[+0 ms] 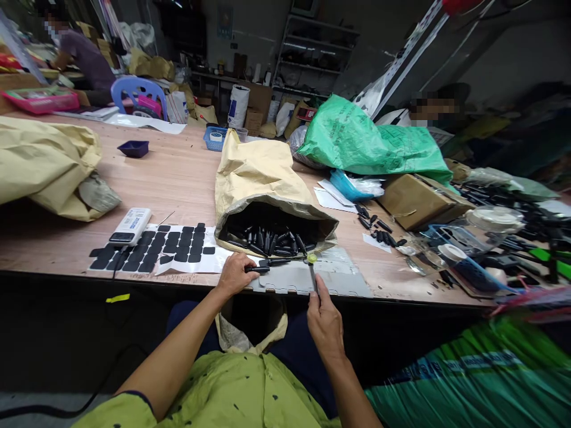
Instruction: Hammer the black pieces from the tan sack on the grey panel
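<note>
My left hand [235, 274] rests at the table's front edge, fingers closed on a small black plastic part [257, 269]. My right hand [324, 321] is below the edge and pinches a thin dark tool [312, 274] that points up to a small yellow-green blob [311, 258]. Both hands work over a grey flat mat [307, 278]. Just beyond lies a tan paper sack [263, 178] on its side, its mouth open toward me with several black parts [267, 241] inside. Another black part [279, 261] lies between my hands.
A sheet of black adhesive pads [156, 246] and a white remote-like device [131, 226] lie to the left. A cardboard box [419, 202], green bags [370, 142], clear containers [491, 223] and loose black parts crowd the right. Other people sit at the back left and right.
</note>
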The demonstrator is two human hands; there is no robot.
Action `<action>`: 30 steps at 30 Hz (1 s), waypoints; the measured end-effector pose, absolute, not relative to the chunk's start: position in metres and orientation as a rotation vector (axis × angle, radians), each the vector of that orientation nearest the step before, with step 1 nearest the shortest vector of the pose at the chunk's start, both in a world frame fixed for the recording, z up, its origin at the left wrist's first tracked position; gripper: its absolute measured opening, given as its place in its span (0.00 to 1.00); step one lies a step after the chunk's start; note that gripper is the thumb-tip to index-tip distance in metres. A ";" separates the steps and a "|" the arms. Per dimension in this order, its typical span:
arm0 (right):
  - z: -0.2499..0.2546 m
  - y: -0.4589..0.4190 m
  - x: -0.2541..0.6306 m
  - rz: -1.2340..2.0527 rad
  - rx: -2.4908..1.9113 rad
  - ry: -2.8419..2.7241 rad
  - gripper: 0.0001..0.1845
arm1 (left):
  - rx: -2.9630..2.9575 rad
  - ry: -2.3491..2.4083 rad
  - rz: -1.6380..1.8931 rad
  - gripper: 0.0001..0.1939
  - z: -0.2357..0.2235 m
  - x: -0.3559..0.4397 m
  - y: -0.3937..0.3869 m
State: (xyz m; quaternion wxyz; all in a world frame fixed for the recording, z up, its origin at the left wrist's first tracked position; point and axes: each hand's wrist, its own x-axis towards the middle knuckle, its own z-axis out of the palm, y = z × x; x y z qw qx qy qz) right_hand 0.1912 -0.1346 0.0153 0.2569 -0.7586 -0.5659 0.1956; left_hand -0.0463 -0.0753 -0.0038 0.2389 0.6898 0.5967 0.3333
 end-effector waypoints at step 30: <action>-0.010 -0.131 0.201 0.330 -2.116 -1.609 0.29 | 2.417 1.626 0.738 0.05 0.002 0.010 -0.049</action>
